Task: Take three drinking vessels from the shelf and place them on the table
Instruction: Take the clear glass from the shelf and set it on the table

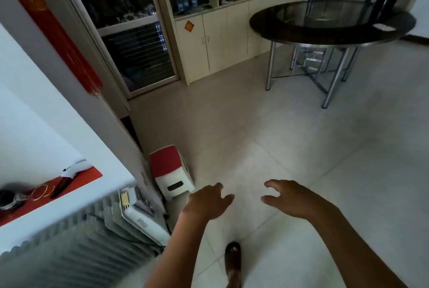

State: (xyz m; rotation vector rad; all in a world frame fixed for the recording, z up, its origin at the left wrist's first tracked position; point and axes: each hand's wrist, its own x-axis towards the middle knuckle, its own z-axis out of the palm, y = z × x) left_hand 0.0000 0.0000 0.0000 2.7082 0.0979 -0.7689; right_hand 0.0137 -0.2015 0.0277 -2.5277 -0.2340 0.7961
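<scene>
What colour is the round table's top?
Glossy black, with a metal rim and legs; the table shows in the head view.

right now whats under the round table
Under the table show its metal legs and a low chrome frame on the floor tiles. The dark top hides whatever lies further back beneath it.

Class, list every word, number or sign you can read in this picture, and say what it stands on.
None can be read.
Red banner: markings blurred.
Door stickers: too small.
Bottles: labels too small.
Table card: blurred.
</scene>
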